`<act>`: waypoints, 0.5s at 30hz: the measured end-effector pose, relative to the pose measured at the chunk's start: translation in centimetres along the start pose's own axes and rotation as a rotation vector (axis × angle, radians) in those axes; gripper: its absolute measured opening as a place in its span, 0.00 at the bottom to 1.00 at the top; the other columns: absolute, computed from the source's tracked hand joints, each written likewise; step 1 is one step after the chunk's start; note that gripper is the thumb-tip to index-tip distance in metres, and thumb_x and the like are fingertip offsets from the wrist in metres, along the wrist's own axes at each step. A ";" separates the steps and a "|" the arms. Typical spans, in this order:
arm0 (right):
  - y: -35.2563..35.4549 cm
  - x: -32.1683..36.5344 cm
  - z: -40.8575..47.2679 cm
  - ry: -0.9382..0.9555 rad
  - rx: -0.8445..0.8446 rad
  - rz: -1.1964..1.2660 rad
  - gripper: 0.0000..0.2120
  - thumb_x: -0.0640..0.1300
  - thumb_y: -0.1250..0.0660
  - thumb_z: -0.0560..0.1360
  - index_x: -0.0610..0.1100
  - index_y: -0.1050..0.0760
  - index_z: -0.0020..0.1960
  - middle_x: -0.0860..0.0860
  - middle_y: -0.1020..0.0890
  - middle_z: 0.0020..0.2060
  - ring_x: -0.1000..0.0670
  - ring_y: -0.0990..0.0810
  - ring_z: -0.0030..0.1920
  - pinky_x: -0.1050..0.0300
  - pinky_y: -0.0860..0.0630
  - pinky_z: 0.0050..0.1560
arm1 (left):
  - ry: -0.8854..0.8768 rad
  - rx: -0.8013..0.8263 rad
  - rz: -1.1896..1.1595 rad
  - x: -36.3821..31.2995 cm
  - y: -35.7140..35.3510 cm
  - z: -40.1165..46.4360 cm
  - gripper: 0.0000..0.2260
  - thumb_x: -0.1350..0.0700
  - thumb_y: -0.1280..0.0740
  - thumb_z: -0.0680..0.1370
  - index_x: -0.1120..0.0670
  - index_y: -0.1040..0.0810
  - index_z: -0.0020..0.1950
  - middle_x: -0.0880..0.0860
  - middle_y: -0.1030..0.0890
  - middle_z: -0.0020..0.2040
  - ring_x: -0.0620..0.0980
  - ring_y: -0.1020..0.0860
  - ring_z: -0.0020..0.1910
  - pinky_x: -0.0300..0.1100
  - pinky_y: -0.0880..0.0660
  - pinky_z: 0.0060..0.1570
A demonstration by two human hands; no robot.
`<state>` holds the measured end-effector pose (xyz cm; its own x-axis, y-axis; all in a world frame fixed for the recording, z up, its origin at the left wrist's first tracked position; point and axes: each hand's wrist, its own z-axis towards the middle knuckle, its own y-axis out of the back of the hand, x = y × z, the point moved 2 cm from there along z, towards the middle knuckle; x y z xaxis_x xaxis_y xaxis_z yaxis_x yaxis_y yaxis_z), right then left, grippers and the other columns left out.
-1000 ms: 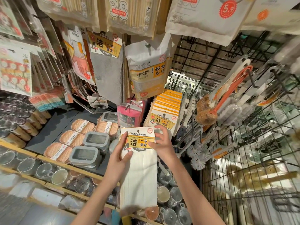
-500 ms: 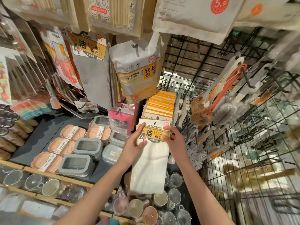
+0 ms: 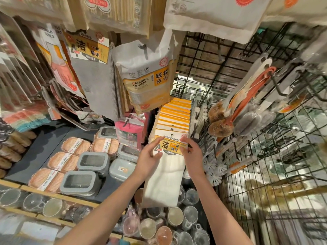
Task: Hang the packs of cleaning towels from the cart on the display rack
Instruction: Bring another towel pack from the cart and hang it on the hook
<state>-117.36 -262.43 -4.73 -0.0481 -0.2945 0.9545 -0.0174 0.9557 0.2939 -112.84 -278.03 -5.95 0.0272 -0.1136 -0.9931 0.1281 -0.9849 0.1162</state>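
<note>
1. Pack [image 3: 164, 167] of towels sits at the front of the row [image 3: 175, 114] of like packs on the rack, white cloth hanging down over the cups [image 3: 175, 216].
2. Left hand [image 3: 148, 160]: fingers pinch the card's left edge. Right hand [image 3: 192, 154]: fingers curled on its right edge.
3. Card hole looks near the hook end; hook itself hidden, so seating cannot be told.
4. Risk: release before the hole is threaded, and the pack drops onto the cups.
5. Risk: uneven push tilts the card, tears the hole or jams against the brushes [image 3: 212, 167] just beside.
</note>
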 end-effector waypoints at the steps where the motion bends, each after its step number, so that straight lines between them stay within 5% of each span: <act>1: 0.1 0.1 0.1 0.005 0.001 -0.004 0.12 0.32 0.36 0.76 0.43 0.23 0.56 0.49 0.23 0.60 0.50 0.26 0.62 0.52 0.29 0.63 | 0.004 -0.009 -0.002 0.0 0.0 0.2 0.24 0.73 0.36 0.76 0.50 0.27 0.66 0.40 0.27 0.65 0.34 0.33 0.67 0.22 0.39 0.62; 5: 0.0 0.6 0.3 0.078 0.003 -0.096 0.12 0.31 0.37 0.76 0.41 0.23 0.55 0.43 0.28 0.59 0.59 0.28 0.51 0.75 0.32 0.51 | 0.019 -0.070 0.059 0.5 0.3 1.1 0.26 0.74 0.36 0.75 0.49 0.26 0.65 0.53 0.24 0.62 0.46 0.28 0.60 0.30 0.33 0.52; 9: -0.3 0.6 0.2 0.084 0.019 -0.053 0.13 0.29 0.37 0.75 0.38 0.24 0.57 0.40 0.35 0.60 0.59 0.31 0.52 0.80 0.35 0.47 | 0.017 -0.074 0.076 0.7 0.1 1.5 0.27 0.75 0.37 0.74 0.48 0.25 0.65 0.57 0.28 0.58 0.28 0.27 0.47 0.22 0.33 0.52; 15: -0.5 0.6 0.2 0.074 0.040 -0.049 0.14 0.30 0.36 0.75 0.42 0.24 0.57 0.40 0.35 0.61 0.49 0.31 0.57 0.80 0.34 0.47 | 0.113 -0.089 -0.113 0.4 0.5 2.6 0.23 0.74 0.38 0.76 0.51 0.24 0.63 0.55 0.23 0.65 0.48 0.26 0.65 0.34 0.31 0.64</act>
<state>-117.60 -263.08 -4.26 0.0279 -0.3388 0.9404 -0.0576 0.9387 0.3399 -115.38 -278.87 -6.32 0.1182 0.0176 -0.9928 0.2233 -0.9747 0.0093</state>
